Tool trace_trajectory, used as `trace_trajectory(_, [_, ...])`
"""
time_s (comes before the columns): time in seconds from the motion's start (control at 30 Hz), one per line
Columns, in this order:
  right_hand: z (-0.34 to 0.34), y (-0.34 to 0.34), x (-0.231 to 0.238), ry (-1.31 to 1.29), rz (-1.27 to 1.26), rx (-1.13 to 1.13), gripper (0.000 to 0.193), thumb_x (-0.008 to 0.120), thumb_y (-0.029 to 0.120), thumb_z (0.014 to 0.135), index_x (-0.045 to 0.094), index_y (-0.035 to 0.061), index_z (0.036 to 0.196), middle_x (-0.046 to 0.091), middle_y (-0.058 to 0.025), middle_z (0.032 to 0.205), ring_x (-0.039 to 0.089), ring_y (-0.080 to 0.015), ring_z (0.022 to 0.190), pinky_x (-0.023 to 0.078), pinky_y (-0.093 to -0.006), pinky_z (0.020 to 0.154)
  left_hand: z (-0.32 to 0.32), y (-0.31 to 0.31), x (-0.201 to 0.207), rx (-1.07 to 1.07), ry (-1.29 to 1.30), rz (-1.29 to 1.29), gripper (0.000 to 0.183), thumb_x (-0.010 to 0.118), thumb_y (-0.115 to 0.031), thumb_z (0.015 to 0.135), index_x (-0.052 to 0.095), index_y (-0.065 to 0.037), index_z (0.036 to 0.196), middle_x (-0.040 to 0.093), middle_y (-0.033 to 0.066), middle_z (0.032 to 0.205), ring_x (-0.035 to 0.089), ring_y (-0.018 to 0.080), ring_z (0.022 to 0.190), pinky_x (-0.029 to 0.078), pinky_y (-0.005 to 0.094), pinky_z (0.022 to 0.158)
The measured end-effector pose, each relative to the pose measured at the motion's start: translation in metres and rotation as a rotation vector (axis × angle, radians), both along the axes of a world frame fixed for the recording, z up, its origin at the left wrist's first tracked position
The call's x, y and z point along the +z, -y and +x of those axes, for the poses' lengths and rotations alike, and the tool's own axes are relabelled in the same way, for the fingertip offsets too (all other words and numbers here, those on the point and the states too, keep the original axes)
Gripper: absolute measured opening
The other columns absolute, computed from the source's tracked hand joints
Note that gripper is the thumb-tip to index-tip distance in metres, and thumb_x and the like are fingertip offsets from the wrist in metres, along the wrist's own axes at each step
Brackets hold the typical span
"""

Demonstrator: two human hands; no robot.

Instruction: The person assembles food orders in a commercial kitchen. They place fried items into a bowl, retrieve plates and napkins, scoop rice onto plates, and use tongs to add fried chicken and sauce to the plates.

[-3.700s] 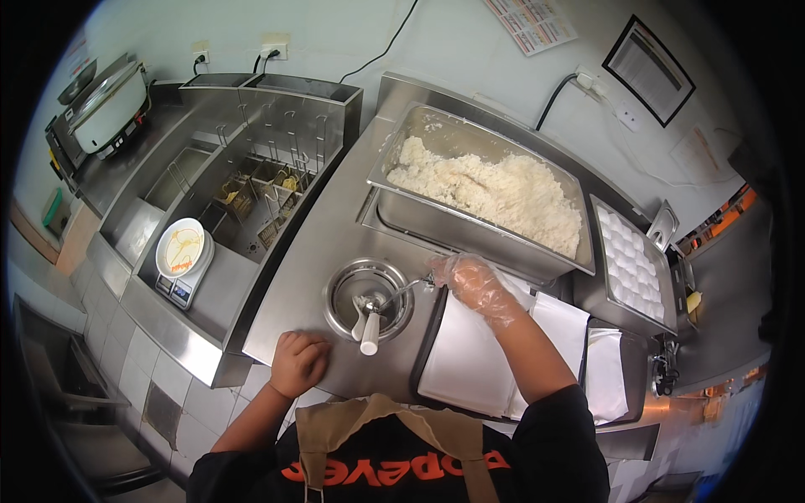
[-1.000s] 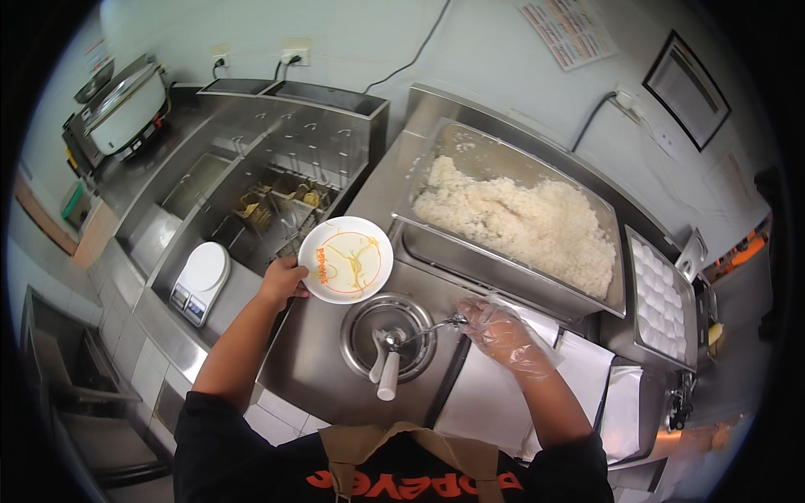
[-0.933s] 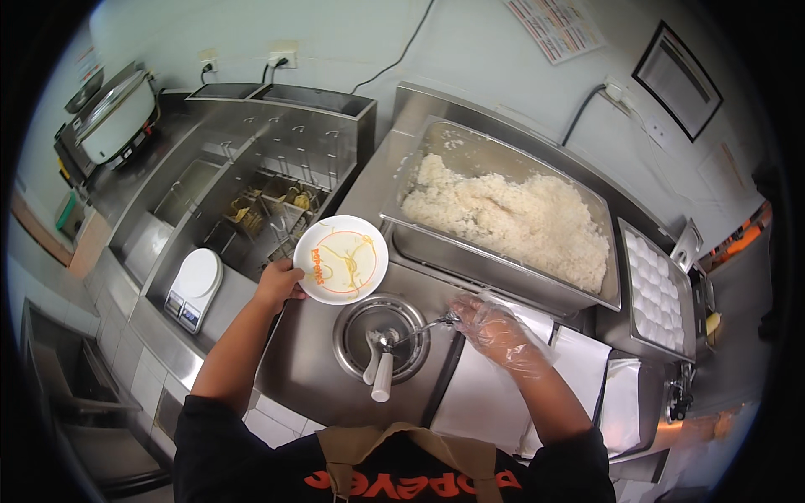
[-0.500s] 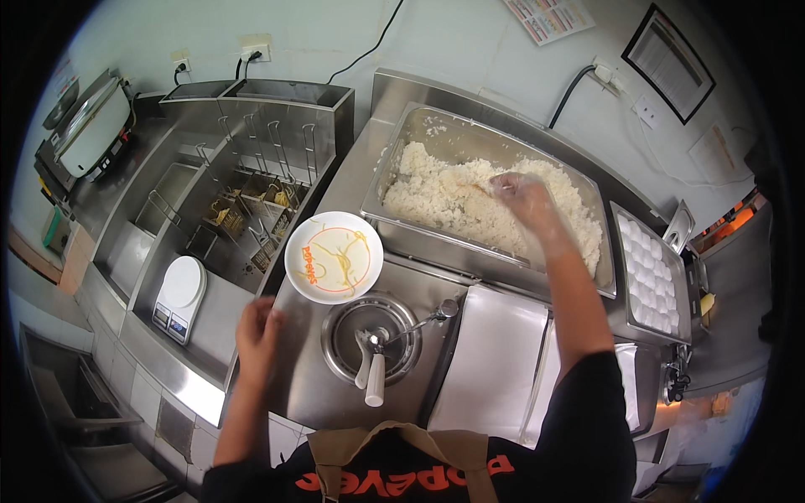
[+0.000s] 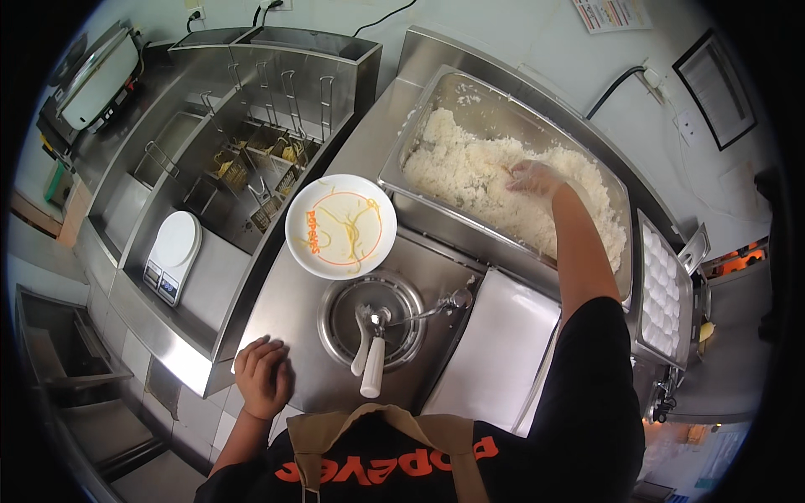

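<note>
Filling a steel pan (image 5: pixel 461 231) at upper right, long axis slanting down rightward, rice (image 5: pixel 453 151) lies directly around the nearer right hand (image 5: pixel 535 178), fingers sunk in, can't tell if gripping; left hand (image 5: pixel 263 377) empty, loosely spread, well apart at lower left, bench (image 5: pixel 289 310) edge.

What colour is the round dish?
The round dish is white with orange markings, best seen in the head view.

Two hands (image 5: pixel 265 379), one bowl (image 5: pixel 335 186).
There are also one rice pan (image 5: pixel 459 226), one scale (image 5: pixel 178 239), one round metal well (image 5: pixel 326 321), two white handles (image 5: pixel 372 369).
</note>
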State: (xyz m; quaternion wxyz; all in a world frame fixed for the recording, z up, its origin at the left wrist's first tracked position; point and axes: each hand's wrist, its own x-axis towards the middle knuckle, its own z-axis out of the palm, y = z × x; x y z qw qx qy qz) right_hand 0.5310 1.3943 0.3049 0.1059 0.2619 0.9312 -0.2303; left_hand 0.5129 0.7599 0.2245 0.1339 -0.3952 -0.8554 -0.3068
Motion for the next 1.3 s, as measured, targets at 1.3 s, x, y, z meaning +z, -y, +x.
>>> trace_trajectory(1.3, [-0.012, 0.05, 0.015, 0.154, 0.146, 0.002, 0.042, 0.074, 0.025, 0.069, 0.069, 0.016, 0.11, 0.068, -0.008, 0.111, 0.062, -0.029, 0.105, 0.048, -0.0365, 0.09, 0.0, 0.0, 0.002, -0.044, -0.022, 0.031, 0.018, 0.061, -0.008, 0.07, 0.063, -0.009, 0.088, 0.065, 0.0058, 0.099, 0.062, 0.0267, 0.091, 0.044, 0.0374, 0.079])
